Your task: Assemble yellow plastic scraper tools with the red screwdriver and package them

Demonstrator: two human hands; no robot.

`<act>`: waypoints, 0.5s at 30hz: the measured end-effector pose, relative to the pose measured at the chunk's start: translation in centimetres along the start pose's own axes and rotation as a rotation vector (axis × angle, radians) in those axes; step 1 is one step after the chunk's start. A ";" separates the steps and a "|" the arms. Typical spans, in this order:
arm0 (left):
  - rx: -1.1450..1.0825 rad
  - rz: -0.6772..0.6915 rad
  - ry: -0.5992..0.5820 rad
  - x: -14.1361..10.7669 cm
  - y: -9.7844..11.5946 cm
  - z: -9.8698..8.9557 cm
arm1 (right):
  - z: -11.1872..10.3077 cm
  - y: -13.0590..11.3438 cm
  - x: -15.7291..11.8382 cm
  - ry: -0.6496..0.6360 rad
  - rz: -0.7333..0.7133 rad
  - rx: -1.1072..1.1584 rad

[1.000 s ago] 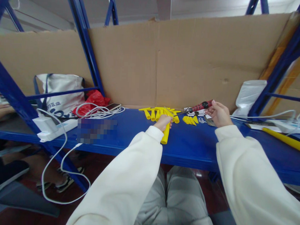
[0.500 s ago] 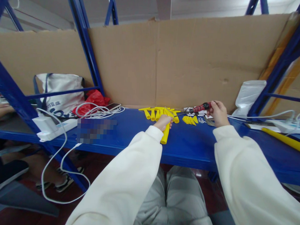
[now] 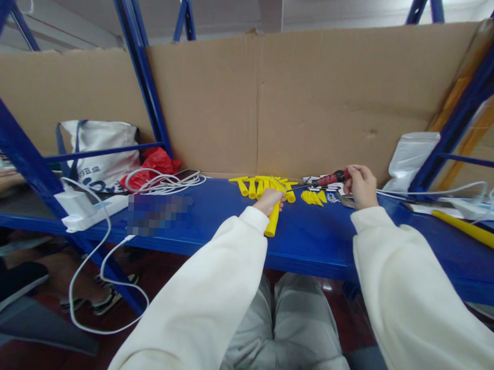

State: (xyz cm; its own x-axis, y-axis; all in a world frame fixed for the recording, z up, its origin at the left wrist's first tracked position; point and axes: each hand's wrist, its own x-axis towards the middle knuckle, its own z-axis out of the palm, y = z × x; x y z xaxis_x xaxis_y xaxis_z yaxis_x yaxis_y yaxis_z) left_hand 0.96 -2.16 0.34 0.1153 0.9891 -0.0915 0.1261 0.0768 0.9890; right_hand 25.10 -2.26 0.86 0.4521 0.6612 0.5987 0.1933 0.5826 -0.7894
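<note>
My left hand point(image 3: 270, 201) is closed around a yellow tube-shaped part point(image 3: 272, 223), whose round lower end sticks out toward me over the blue shelf. In my right hand point(image 3: 360, 186) is the end of a red and black screwdriver point(image 3: 327, 179), pinched by the fingers. Its thin shaft points left and reaches the yellow part by my left hand; the exact contact point is too small to make out. Behind my left hand stand several yellow T-shaped pieces point(image 3: 253, 186). Flat yellow pieces point(image 3: 313, 197) lie in a row below the screwdriver handle.
White cables point(image 3: 161, 184), a red plastic bag point(image 3: 158, 162) and a cloth bag point(image 3: 103, 151) are at the left. A power strip point(image 3: 102, 210) lies near the left post. At the right are a white pouch point(image 3: 412, 159) and a long yellow tube point(image 3: 470, 232). Cardboard point(image 3: 336, 101) stands behind.
My right hand's fingers have shifted slightly at the end of the screwdriver handle. My left hand and the yellow part stay in place.
</note>
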 end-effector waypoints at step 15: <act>0.015 -0.025 -0.042 -0.3 0.2 0.0 | -0.3 0.5 0.0 -0.033 -0.127 -0.162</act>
State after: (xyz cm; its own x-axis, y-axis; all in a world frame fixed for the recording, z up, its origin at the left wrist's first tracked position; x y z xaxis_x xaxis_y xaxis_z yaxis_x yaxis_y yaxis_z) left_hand 0.98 -2.45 0.58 0.1531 0.9807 -0.1212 0.1438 0.0992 0.9846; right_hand 25.49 -2.11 0.45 0.3868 0.6040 0.6968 0.3855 0.5806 -0.7172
